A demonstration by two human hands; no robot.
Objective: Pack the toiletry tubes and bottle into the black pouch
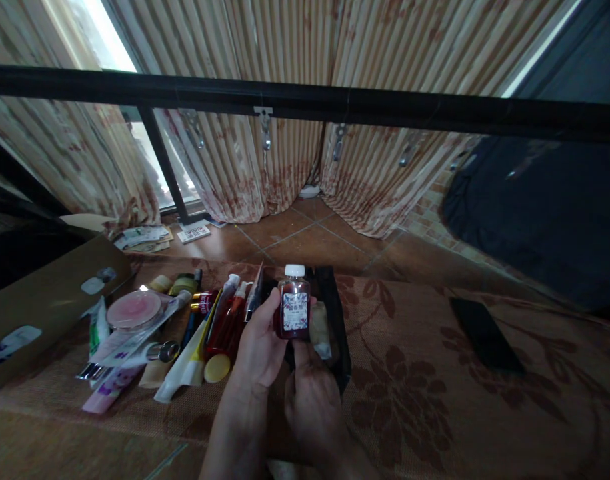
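Note:
My left hand [261, 347] is closed round the side of a small clear bottle [295, 308] of dark red liquid, held upright. The bottle has a white cap and a pale printed label facing me. Just below its base is my right hand [313, 397], index finger stretched up to the bottle's underside and the other fingers partly curled. Nothing shows in that hand; whether its fingertip presses the glass I cannot tell. Behind both hands sits an open black bag [339, 327], partly hidden, with a tan item [319, 327] inside.
Left of my hands lie several toiletries: a pink round compact [135, 309], a white-and-yellow tube [185, 367], red bottles [229, 327] and a pink tube [109, 390]. A cardboard box [59, 307] stands at far left. A dark phone [486, 335] rests on the patterned cloth [399, 400].

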